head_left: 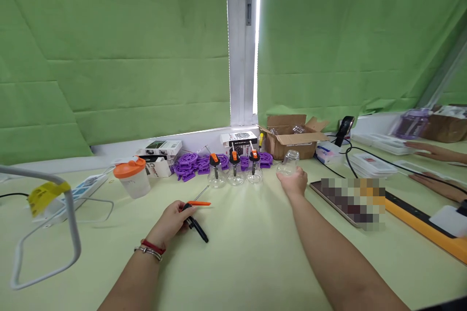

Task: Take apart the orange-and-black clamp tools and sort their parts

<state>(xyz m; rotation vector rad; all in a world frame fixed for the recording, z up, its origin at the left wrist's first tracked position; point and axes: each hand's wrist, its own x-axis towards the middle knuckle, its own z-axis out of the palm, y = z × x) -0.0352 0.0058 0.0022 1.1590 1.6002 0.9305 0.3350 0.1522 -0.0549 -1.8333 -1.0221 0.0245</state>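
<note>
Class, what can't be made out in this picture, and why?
All in the head view:
- Lower part of the glass bottle: behind the right hand.
- Part of the black top: behind the left hand.
- Floor of the cardboard box: behind its walls.
- Phone screen: pixelated.
- Other person's arms: cut by the edge.

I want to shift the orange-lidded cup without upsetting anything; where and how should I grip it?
Probably high on the translucent body, fingers wrapped just under the wider orange lid, coming from the near right. Bare table lies there, while the power strip lies to the left. The body narrows downward, so a low grip might slip.
</note>
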